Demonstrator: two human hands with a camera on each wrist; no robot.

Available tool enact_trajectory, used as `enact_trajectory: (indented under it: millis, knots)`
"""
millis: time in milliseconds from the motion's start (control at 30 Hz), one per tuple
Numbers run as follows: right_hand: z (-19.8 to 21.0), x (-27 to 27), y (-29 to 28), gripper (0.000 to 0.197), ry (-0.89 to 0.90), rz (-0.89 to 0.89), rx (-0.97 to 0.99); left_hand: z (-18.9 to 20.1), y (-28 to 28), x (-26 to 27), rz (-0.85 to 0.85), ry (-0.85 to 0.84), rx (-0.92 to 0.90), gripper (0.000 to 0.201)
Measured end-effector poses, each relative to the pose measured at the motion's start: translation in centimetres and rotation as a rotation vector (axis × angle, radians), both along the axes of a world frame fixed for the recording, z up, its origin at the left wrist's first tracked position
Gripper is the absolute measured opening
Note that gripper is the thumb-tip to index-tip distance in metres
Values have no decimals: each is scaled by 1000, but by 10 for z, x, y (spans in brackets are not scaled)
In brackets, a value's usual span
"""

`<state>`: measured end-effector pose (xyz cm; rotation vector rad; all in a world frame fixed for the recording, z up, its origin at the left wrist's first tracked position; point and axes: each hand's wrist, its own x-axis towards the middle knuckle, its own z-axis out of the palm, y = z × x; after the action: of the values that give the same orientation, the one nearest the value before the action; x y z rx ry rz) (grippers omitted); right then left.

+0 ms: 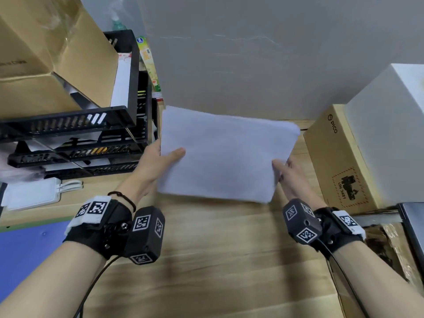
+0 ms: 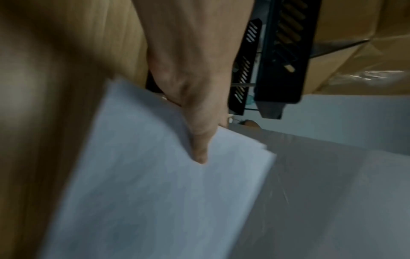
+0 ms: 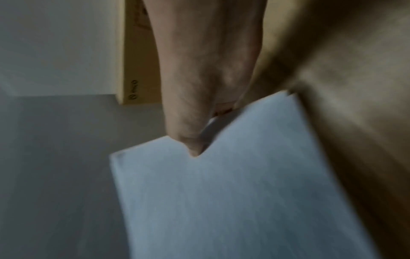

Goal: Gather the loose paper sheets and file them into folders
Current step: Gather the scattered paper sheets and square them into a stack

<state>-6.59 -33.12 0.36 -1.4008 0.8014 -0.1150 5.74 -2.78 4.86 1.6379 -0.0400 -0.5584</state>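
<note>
A stack of white paper sheets [image 1: 224,154] hangs above the wooden desk [image 1: 218,260], held between both hands. My left hand [image 1: 160,157] pinches its left edge, thumb on top and fingers hidden beneath. My right hand [image 1: 285,171] pinches the right edge the same way. In the left wrist view the thumb [image 2: 199,140] presses on the paper stack [image 2: 155,175], whose sheet edges sit slightly offset. In the right wrist view the thumb [image 3: 188,133] lies on the paper stack [image 3: 233,192]. No folder shows clearly.
A black tiered document tray [image 1: 75,134] with papers stands at the left, a cardboard box [image 1: 46,53] above it. A brown PICO carton [image 1: 337,161] and a white box [image 1: 390,134] sit at the right. A grey partition [image 1: 252,53] stands behind. A white charger [image 1: 34,193] lies left.
</note>
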Motion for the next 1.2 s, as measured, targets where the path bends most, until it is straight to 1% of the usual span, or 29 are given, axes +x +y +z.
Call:
enact_trajectory:
  millis: [67,133,167,233,300,367,433,500,533,633,700,767,833,933,1100,1200]
  knots:
    - [16,8,-4,30,-116,-2,-58,6,-1,1,-1,-84,-49,35]
    - [20,16,-5,34,-139,9,-83,0,-2,3,17,-116,-62,37]
    - [17,18,-5,34,-119,25,-77,-9,-1,3,32,-107,-49,39]
    - [8,15,2,35,-39,74,-85,-34,2,-3,85,-35,20,42]
    - [-8,2,13,26,63,140,-131,-62,6,-15,138,55,127,38]
    - [-20,-11,22,26,73,157,-153,-79,8,-24,190,83,208,33]
    - [-22,-14,23,24,48,152,-208,-78,4,-25,214,52,225,33]
    - [-19,-6,19,20,30,118,-255,-67,-3,-21,204,-5,192,32]
    - [-12,0,18,21,-3,91,-250,-59,-7,-19,202,-35,165,32]
    - [1,14,19,34,-114,15,-162,-47,-16,-15,255,-67,73,34]
    - [-3,14,21,36,-67,6,-135,-50,-15,-17,293,-28,35,40]
    - [-13,9,21,39,44,36,-159,-55,-10,-25,305,23,48,49]
    - [-21,3,19,38,97,28,-170,-59,-6,-30,293,24,86,50]
    - [-19,2,15,34,67,29,-173,-60,-5,-27,267,1,98,48]
    - [-16,11,18,24,34,-65,-122,-60,-7,-20,268,-23,85,65]
    - [-18,11,20,29,53,-71,-140,-64,-2,-19,242,-21,84,64]
